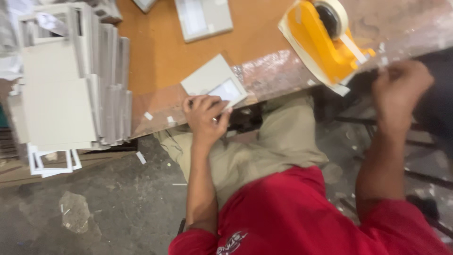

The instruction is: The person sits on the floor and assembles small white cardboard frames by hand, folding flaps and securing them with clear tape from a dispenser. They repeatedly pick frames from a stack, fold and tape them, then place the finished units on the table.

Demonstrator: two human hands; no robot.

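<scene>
My left hand (206, 118) rests on the near corner of a grey cardboard frame piece (213, 80) with a pale window, pinning it at the edge of the orange worktable (160, 52). My right hand (400, 87) is blurred, just below the yellow tape dispenser (325, 42) with its roll of pale tape; whether it grips a strip of tape cannot be made out. I wear a red shirt and khaki trousers.
A tall stack of grey cardboard frames (71, 75) fills the table's left end. Another grey frame piece (203, 19) lies at the far side. Small bits of tape stick to the worn table edge (155, 115). Grey concrete floor (94, 212) lies below.
</scene>
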